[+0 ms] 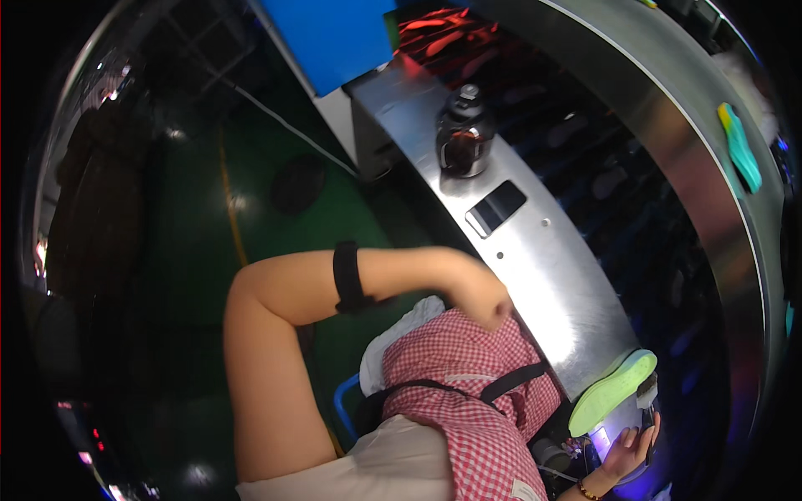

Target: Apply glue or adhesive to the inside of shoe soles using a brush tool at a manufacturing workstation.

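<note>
At the lower right, my right hand [625, 452] grips a brush [647, 392] by its dark handle, with the bristles up against the edge of a yellow-green shoe sole [612, 393]. The sole lies slantwise at the near end of the metal ledge [561, 292]. My left hand [482, 294] is bent in over my lap beside the ledge's edge. Motion blurs it and its fingers are turned out of sight, so I cannot see whether it holds anything.
On the ledge stand a dark bottle [465, 138] and a phone [497, 208]. A grey conveyor belt [668, 75] curves along the right, carrying a teal and yellow sole [739, 149]. Soles under red light lie behind the ledge. A blue panel [330, 37] rises at the top.
</note>
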`<action>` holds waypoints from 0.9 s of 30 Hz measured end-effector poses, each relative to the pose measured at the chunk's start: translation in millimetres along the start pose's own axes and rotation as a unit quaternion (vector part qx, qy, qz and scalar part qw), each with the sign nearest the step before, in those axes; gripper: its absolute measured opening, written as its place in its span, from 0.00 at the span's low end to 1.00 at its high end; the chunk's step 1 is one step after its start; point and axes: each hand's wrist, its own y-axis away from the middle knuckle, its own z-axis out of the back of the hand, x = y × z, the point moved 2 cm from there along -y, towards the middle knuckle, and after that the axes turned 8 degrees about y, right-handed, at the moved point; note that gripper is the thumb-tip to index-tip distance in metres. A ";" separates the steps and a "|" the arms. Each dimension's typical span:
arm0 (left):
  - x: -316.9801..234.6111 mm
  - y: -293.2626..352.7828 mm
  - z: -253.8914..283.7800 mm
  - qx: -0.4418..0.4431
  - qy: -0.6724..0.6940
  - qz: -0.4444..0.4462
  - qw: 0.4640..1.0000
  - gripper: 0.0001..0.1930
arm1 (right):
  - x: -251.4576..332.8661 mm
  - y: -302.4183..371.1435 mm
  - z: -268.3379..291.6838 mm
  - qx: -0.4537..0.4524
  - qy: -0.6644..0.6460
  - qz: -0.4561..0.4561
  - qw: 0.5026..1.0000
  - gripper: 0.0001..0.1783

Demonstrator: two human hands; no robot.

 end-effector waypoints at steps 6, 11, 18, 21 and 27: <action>53.5 37.1 -87.8 0.136 0.069 0.089 0.984 0.10 | -0.5 -5.8 -4.1 0.000 0.023 -0.032 0.999 0.22; 48.9 36.5 -82.6 0.069 0.048 0.087 0.993 0.09 | -3.8 -3.7 -3.3 0.017 0.018 -0.049 0.998 0.22; -23.9 -30.3 -57.8 -0.076 0.008 -0.166 0.983 0.10 | 4.5 10.2 -31.4 -0.060 0.029 -0.070 0.995 0.22; -106.4 -50.5 -66.5 0.035 0.133 -0.325 0.936 0.13 | -3.4 3.4 -28.9 -0.031 0.053 -0.071 0.996 0.18; -230.9 -70.7 -145.9 0.259 0.164 -0.524 0.794 0.21 | 18.9 1.4 -43.2 -0.041 0.048 -0.045 0.997 0.16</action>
